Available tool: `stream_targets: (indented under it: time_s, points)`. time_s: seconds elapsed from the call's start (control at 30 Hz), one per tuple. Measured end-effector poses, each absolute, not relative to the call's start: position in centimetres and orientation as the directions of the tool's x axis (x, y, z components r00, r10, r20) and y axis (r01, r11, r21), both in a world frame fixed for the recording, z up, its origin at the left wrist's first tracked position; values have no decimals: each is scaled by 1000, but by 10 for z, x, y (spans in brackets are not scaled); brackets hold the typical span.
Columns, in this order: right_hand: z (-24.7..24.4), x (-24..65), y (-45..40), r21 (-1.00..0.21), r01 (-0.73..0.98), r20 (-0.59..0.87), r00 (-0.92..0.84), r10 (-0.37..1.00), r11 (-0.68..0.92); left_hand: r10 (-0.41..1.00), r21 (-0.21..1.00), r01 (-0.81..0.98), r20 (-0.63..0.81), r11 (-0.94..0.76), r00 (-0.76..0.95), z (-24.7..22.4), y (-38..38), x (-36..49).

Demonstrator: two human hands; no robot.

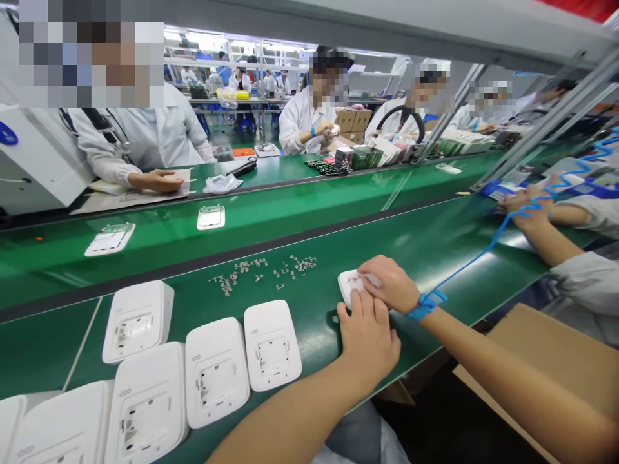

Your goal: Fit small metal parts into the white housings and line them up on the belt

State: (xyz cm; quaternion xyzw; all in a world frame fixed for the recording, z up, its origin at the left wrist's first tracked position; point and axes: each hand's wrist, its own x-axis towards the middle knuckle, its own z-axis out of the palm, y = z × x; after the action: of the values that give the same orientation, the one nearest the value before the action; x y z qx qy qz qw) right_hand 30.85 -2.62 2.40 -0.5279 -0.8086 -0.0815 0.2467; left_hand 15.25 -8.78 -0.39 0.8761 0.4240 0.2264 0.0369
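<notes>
A white plastic housing [346, 286] with a recessed compartment lies on the green work surface under both my hands. My left hand [370, 335] grips its near side, with fingers curled over the edge. At the far right side is my right hand [393, 283], its fingers bent and pressed together over the compartment; whatever they pinch is hidden. A blue wrist strap [425, 306] circles my right wrist. Small metal clips [229, 280] lie scattered to the left of the housing. Several similar white housings [273, 345] stand at the left, compartments facing up.
Behind a dark rail runs a green belt [290, 209] carrying white housings with circuit boards [211, 218]. A coiled blue cord [503, 235] stretches from my wrist strap to the right. Co-workers sit across and at right. A cardboard box [556, 354] stands below the table edge.
</notes>
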Motion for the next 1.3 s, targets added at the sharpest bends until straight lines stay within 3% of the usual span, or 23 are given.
stream_targets:
  time_s: [0.27,0.47,0.7,0.97,1.07,1.13,1.2,1.3]
  points:
    - [30,310,-17,-137,959,299,-198,933,248,756,256,721,355,-644,550,-4,-87,152]
    - [48,307,-13,-64,957,147,-272,951,284,752,271,708,354,-652,557,-4,-86,152]
    - [58,302,-12,-4,946,85,-323,942,325,762,269,721,350,-639,544,-4,-87,152]
    - [57,301,-16,138,880,146,-472,869,455,767,257,736,375,-626,521,-5,-85,153]
    - [51,306,-28,194,945,281,-312,908,264,766,245,746,399,-619,505,-4,-86,152]
    - [48,308,-36,207,976,343,-136,929,67,729,197,735,439,-648,525,-4,-90,151]
    - [48,304,-40,209,978,344,-86,935,13,650,103,703,494,-703,577,-3,-99,148]
    - [56,286,-39,229,934,321,-338,885,274,459,-97,593,538,-799,707,-4,-123,142]
